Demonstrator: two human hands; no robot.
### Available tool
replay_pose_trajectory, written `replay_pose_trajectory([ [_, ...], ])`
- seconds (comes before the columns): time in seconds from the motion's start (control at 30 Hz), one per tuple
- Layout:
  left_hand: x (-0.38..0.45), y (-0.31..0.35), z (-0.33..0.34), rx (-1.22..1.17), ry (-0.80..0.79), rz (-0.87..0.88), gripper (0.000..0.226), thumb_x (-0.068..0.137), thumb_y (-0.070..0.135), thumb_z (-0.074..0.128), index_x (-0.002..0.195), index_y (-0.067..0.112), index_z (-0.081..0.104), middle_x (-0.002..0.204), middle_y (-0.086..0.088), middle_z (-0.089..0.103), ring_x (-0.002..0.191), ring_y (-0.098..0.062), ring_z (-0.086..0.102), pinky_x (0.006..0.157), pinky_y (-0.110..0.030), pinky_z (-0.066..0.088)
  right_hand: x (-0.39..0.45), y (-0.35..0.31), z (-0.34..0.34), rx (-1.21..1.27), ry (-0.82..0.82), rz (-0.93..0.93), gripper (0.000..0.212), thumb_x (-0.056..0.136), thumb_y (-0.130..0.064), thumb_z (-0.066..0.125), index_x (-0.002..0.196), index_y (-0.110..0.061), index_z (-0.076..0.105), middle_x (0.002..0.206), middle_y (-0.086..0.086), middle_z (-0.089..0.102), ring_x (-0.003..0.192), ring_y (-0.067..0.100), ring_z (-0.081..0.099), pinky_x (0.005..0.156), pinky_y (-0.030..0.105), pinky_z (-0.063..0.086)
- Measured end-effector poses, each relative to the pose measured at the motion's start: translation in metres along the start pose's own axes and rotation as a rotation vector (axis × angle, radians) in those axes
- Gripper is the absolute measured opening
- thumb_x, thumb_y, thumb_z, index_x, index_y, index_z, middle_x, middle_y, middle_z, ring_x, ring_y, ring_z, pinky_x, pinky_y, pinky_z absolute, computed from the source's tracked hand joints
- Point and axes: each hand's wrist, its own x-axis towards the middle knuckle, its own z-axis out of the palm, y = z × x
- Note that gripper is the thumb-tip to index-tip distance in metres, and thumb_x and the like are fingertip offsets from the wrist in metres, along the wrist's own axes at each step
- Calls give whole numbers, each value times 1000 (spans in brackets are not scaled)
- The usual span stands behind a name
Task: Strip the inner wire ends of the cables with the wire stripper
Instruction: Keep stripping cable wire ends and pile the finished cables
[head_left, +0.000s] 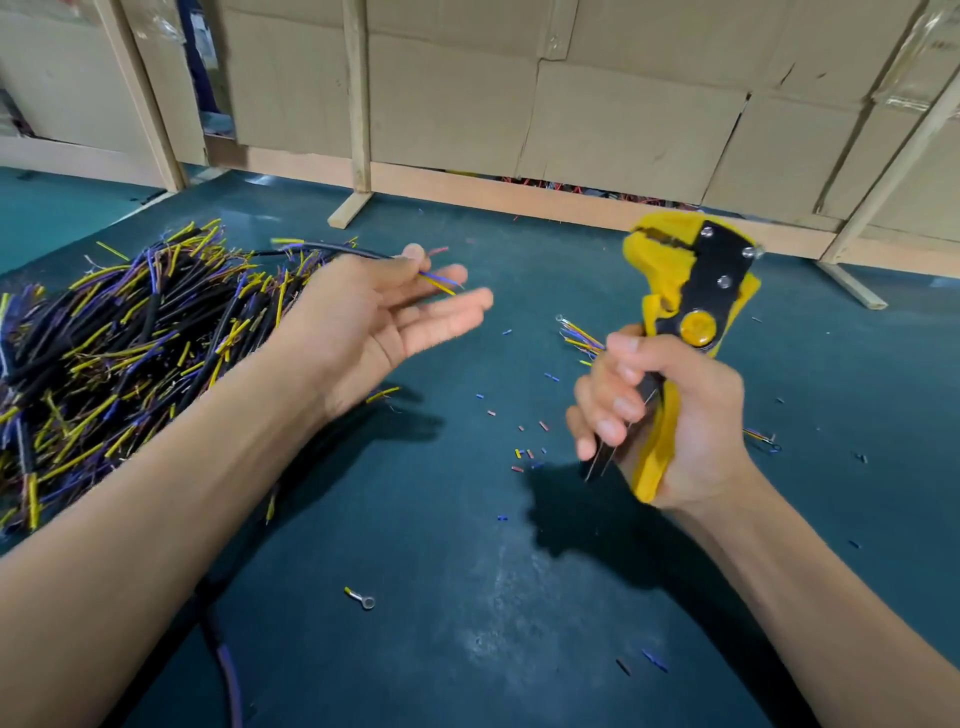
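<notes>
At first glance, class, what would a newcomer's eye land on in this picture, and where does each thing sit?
The yellow and black wire stripper stands out first, held upright at the right by the right hand curled round its handles. Next comes the big heap of black cables with yellow and blue wire ends, spread at the left on the dark green table. Between them the left hand pinches one cable, its wire ends pointing towards the stripper.

Yellow-black wire stripper (691, 291), teal table (415, 597), black cables (130, 338)
</notes>
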Motion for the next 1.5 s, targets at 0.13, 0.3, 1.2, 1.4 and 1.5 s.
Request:
replay_pose_trajectory([
  [0.13, 1, -9, 2, 509, -37, -88, 17, 97, 22, 64, 93, 7, 71, 101, -11, 77, 88, -23, 75, 64, -27, 59, 6, -9, -10, -3, 145, -27, 26, 86, -20, 57, 62, -16, 48, 53, 2, 39, 45, 22, 43, 49, 35, 50],
  [0.3, -2, -28, 17, 504, -161, -174, 24, 91, 31, 71, 102, 11, 77, 86, 2, 73, 70, -9, 66, 57, -19, 50, 12, -14, -22, -159, 211, -25, 14, 83, -14, 71, 76, -4, 63, 69, 14, 57, 59, 30, 56, 61, 46, 57],
  [1.2, -9, -53, 17, 318, -113, 228, 17, 89, 12, 69, 104, 5, 73, 84, -6, 64, 78, -14, 66, 64, -24, 52, 4, 5, 0, -318, 283, -62, 21, 77, 7, 80, 87, -1, 63, 69, 8, 67, 64, 30, 68, 68, 49, 62],
  [1.4, -9, -54, 17, 487, -143, 242, 13, 91, 4, 69, 96, -7, 71, 110, 3, 72, 72, -16, 64, 61, -27, 48, 6, 0, -3, -325, 415, -163, 17, 83, 9, 75, 87, -2, 63, 66, 6, 64, 64, 26, 67, 69, 50, 63],
  [1.5, -12, -55, 19, 478, -152, 219, 8, 90, 4, 69, 95, 2, 75, 103, -7, 74, 71, -14, 62, 59, -26, 47, 7, 0, -4, -329, 441, -200, 17, 83, 9, 75, 86, -3, 63, 67, 4, 63, 63, 25, 66, 69, 52, 63],
])
